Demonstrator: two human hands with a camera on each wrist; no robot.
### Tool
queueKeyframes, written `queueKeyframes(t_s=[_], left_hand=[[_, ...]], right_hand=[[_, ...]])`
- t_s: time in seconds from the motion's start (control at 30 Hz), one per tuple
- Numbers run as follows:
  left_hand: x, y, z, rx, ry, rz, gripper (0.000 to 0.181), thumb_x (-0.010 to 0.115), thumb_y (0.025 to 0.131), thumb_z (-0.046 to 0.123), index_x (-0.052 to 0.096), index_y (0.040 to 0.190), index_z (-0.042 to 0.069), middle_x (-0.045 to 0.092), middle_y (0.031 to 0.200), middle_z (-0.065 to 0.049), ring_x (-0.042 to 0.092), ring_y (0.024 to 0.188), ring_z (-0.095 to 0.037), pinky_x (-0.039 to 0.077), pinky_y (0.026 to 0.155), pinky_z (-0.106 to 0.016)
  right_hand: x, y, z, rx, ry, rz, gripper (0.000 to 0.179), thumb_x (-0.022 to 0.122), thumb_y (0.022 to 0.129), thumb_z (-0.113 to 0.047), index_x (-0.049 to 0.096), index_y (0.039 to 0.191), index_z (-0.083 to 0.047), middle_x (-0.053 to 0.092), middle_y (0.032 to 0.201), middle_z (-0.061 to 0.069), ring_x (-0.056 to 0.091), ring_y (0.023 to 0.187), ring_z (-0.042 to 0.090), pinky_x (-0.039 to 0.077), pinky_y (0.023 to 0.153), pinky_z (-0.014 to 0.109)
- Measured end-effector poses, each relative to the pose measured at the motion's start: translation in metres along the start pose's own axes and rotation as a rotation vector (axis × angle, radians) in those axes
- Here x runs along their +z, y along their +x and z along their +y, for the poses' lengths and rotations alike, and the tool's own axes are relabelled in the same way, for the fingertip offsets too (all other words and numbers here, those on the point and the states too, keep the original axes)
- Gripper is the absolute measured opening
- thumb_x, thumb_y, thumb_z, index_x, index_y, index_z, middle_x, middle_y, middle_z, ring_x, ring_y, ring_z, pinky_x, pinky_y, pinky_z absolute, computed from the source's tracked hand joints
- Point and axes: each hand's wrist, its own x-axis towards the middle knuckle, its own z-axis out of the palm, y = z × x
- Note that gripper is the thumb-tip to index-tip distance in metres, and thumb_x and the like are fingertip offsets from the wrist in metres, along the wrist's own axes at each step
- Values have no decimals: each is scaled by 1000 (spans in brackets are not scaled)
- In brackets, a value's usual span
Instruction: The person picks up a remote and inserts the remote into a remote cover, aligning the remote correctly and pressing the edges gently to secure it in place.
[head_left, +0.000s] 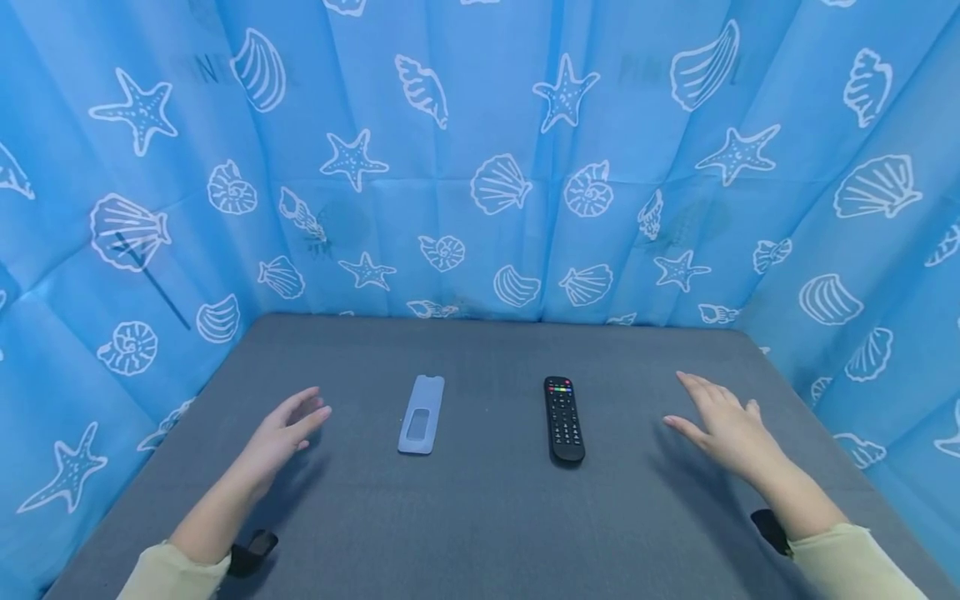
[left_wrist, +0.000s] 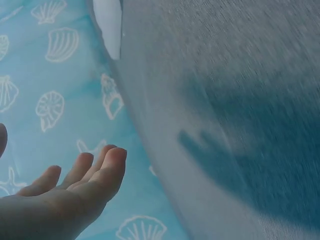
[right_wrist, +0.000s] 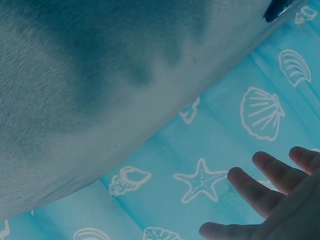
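A black remote control point(head_left: 564, 423) with small coloured buttons near its top lies face up on the grey table, right of the middle. To its left is a flat pale-blue piece point(head_left: 424, 395), long and narrow, with a rounded window low down and a notch at its top end. My left hand point(head_left: 279, 433) hovers left of the pale piece, fingers relaxed, holding nothing. On the other side my right hand point(head_left: 726, 429) is held above the table, right of the remote, fingers spread and touching nothing. Part of the remote point(right_wrist: 276, 10) shows at the right wrist view's top corner.
A grey cloth-covered table point(head_left: 480, 517) spreads beneath both hands. Blue curtains point(head_left: 480, 108) printed with white shells and starfish hang behind it and along both sides. A black band point(head_left: 253, 552) sits at the left wrist and another point(head_left: 771, 532) at the right.
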Motion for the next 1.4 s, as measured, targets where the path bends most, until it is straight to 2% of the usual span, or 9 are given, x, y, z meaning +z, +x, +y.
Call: queueKeyframes(t_s=[0.27,0.5,1.0,1.13,1.4], left_hand=[[18,4,7,-14,-27,-1,72,46,103,39,14,152,-3,23,152,-30,25,139,-44,31,106,-57],[37,13,14,2,-43,-4,69,48,102,39,20,151,-1,26,152,-28,28,138,-44,32,105,-56],[74,24,17,12,-86,3,62,51,101,34,29,149,0,36,147,-27,39,133,-41,36,102,-57],[87,26,18,24,-94,4,61,52,101,33,31,148,0,37,146,-28,40,131,-42,37,100,-57],[102,30,24,34,-132,-14,59,53,101,31,34,147,-1,44,141,-26,48,124,-39,41,97,-55]], right_hand=[[6,6,-10,13,24,-6,74,60,96,-38,30,145,10,35,140,38,33,125,57,20,90,78],[12,11,-20,15,50,-3,72,61,96,-32,31,145,11,36,140,38,35,125,57,24,91,76],[20,18,-36,8,146,26,70,61,96,-25,27,145,13,32,142,39,32,129,55,27,101,67],[25,19,-44,35,184,15,70,60,97,-26,26,145,12,32,143,38,32,129,54,29,101,65],[31,23,-56,75,252,-6,71,56,99,-31,24,146,11,36,140,37,38,127,52,34,98,64]])
